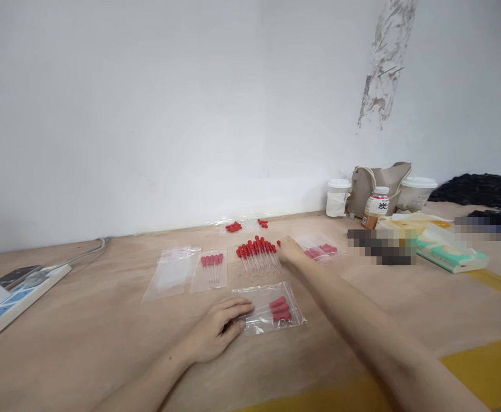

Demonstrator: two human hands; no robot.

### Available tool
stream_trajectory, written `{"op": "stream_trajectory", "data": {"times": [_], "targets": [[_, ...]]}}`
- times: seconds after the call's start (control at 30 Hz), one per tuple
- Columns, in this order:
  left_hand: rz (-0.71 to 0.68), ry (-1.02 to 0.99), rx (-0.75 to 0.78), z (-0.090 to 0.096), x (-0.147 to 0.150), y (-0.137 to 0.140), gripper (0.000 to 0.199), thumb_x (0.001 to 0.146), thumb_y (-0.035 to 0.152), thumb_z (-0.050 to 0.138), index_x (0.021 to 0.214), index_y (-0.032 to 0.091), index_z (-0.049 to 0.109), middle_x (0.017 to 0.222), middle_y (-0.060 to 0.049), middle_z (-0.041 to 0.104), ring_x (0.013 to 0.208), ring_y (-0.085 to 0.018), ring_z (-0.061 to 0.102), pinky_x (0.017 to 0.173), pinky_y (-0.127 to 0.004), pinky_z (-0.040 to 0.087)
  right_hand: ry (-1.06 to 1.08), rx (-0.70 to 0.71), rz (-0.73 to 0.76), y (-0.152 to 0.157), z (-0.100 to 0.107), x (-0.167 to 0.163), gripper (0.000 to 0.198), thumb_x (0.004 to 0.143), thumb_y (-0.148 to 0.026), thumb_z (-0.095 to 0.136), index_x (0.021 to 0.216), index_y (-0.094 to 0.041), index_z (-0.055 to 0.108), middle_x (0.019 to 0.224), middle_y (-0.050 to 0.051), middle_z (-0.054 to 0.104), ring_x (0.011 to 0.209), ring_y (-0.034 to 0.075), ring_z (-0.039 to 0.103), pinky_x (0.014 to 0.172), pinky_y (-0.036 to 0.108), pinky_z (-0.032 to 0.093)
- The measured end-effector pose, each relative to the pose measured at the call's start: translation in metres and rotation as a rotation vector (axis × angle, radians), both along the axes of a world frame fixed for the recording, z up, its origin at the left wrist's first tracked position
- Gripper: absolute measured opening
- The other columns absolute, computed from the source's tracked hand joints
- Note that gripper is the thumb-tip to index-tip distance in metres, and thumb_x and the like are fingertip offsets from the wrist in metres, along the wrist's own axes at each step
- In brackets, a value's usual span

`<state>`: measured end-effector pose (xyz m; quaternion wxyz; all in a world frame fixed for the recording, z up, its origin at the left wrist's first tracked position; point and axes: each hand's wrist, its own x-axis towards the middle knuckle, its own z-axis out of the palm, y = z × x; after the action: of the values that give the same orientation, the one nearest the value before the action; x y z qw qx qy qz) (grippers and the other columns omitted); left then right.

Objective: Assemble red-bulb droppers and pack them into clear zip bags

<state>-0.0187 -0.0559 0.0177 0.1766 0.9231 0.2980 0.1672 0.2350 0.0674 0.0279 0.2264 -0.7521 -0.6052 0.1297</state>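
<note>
My left hand [220, 326] holds the left edge of a clear zip bag [261, 327], its thumb and fingers curled at that end. Inside this bag lie three droppers with red rubber bulbs [280, 308], their glass stems pointing left toward my fingers. Beyond it, a pile of glass droppers [256, 254] lies fanned out, red bulbs away from me. At the pile's right end my right hand [291, 250] is closed in a pinch; one red bulb shows at its fingertips, the stem hidden. Left of the pile rests a zip bag of droppers [212, 270].
Flat clear bags [173, 272] lie left. Loose red bulbs [233, 227] sit on plastic near the wall. Another bag with red bulbs [321, 250] is beside my right hand. A power strip [22, 300], a drink bottle [376, 208], cups [338, 197] and a tissue pack [452, 252] stand around.
</note>
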Motion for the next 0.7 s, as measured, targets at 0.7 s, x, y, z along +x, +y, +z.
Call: {"op": "stream_trajectory", "data": {"times": [0.7], "targets": [[0.017, 0.004, 0.019, -0.001, 0.002, 0.0, 0.034, 0.086, 0.022, 0.041, 0.119, 0.028, 0.049, 0.123, -0.001, 0.049, 0.113, -0.017, 0.042, 0.097, -0.034, 0.034, 1.175, 0.398, 0.029, -0.1, -0.039, 0.026, 0.042, 0.063, -0.021, 0.058, 0.094, -0.025, 0.029, 0.063, -0.008, 0.046, 0.047, 0.01, 0.053, 0.044, 0.024, 0.05]]}}
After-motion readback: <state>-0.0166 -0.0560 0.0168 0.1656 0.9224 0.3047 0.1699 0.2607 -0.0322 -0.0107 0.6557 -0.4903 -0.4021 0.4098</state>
